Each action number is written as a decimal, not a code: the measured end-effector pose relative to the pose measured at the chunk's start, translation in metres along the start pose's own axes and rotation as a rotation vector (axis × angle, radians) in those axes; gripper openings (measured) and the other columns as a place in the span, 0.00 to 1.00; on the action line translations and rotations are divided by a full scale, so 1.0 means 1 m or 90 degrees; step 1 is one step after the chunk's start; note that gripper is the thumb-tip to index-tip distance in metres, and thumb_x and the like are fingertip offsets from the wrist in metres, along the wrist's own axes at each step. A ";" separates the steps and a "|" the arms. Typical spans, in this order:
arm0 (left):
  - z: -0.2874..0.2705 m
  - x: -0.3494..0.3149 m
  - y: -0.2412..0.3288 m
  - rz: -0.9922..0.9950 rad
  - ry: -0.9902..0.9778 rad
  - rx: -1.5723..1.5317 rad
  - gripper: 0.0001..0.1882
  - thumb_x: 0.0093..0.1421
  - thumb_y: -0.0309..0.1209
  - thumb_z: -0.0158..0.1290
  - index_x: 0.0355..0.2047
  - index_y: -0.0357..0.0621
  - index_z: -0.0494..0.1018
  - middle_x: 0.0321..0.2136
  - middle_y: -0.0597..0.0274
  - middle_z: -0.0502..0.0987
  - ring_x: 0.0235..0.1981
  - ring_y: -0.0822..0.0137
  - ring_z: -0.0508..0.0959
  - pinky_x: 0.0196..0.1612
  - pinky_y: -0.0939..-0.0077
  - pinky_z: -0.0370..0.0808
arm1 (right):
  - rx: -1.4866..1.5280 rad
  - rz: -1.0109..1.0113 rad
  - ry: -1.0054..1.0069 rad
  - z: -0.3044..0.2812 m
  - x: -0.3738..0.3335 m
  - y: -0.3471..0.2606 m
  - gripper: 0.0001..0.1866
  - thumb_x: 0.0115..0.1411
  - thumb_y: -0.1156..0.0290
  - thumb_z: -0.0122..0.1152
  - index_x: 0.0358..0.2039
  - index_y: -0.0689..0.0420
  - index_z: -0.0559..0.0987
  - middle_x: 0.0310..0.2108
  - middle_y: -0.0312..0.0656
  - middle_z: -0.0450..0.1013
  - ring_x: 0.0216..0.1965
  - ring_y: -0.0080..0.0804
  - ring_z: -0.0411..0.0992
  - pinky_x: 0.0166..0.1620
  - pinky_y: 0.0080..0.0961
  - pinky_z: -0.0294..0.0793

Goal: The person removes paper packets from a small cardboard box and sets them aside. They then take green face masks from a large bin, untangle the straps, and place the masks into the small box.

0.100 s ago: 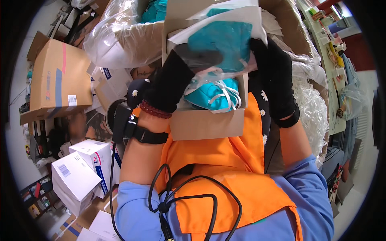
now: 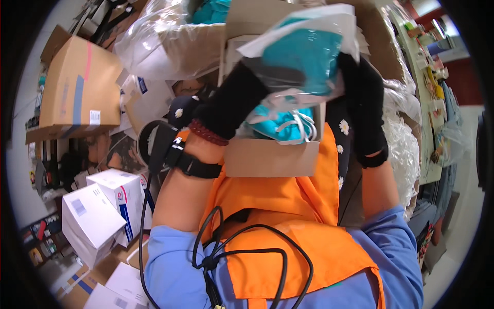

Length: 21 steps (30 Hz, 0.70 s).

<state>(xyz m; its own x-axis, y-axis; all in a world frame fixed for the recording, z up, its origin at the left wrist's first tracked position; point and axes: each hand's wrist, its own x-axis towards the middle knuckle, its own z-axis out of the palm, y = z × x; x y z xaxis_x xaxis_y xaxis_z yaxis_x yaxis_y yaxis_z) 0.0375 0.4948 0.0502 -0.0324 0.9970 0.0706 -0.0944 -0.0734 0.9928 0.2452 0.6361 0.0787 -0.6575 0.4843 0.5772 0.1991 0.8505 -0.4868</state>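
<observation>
A clear, white-edged plastic bag (image 2: 350, 31) with a teal face mask (image 2: 303, 46) in it is held up between my hands. My left hand (image 2: 257, 77), in a black glove, grips its left side; the fingers show dimly through the plastic, and I cannot tell whether they are inside it or behind it. My right hand (image 2: 357, 87), also black-gloved, is closed on the bag's right edge, its fingertips partly hidden. Below the bag an opened cardboard box (image 2: 272, 160) sits on my lap. Teal masks with white straps (image 2: 283, 123) lie inside the box.
Behind stands a large plastic-lined carton (image 2: 180, 49) with more teal pieces. To the left are a brown carton (image 2: 72, 98) and white boxes (image 2: 92, 216). Crumpled clear plastic (image 2: 399, 149) lies at right, beside a cluttered table (image 2: 429, 118). A black cable (image 2: 211, 262) loops over my orange apron.
The bag and both hands have shifted a little to the right in the picture, and the view itself has moved slightly. Both hands keep their hold.
</observation>
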 end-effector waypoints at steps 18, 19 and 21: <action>-0.006 -0.032 -0.019 -0.007 0.159 0.659 0.18 0.55 0.36 0.59 0.41 0.37 0.76 0.33 0.40 0.80 0.34 0.38 0.79 0.39 0.50 0.76 | -0.073 0.241 0.076 -0.090 -0.006 0.072 0.47 0.44 0.94 0.57 0.68 0.58 0.63 0.57 0.51 0.69 0.55 0.42 0.71 0.50 0.30 0.76; -0.004 -0.024 -0.021 0.010 0.151 0.652 0.18 0.55 0.36 0.59 0.41 0.37 0.76 0.33 0.40 0.80 0.34 0.38 0.79 0.39 0.50 0.76 | -0.209 0.199 0.029 -0.095 -0.010 0.080 0.49 0.41 0.95 0.58 0.68 0.58 0.62 0.58 0.53 0.68 0.60 0.47 0.68 0.57 0.34 0.73; 0.002 -0.021 -0.016 -0.059 0.292 0.487 0.22 0.56 0.37 0.59 0.47 0.36 0.74 0.35 0.37 0.79 0.37 0.37 0.79 0.43 0.51 0.76 | -0.334 0.128 0.028 -0.095 -0.014 0.093 0.44 0.46 0.90 0.61 0.67 0.60 0.63 0.54 0.55 0.71 0.57 0.49 0.70 0.56 0.36 0.73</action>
<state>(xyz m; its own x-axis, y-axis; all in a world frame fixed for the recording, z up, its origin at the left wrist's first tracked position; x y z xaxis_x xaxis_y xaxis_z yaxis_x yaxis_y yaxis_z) 0.0415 0.4750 0.0332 -0.4672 0.8780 0.1042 0.5677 0.2076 0.7966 0.3422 0.7279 0.0878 -0.5401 0.6464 0.5389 0.6595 0.7229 -0.2061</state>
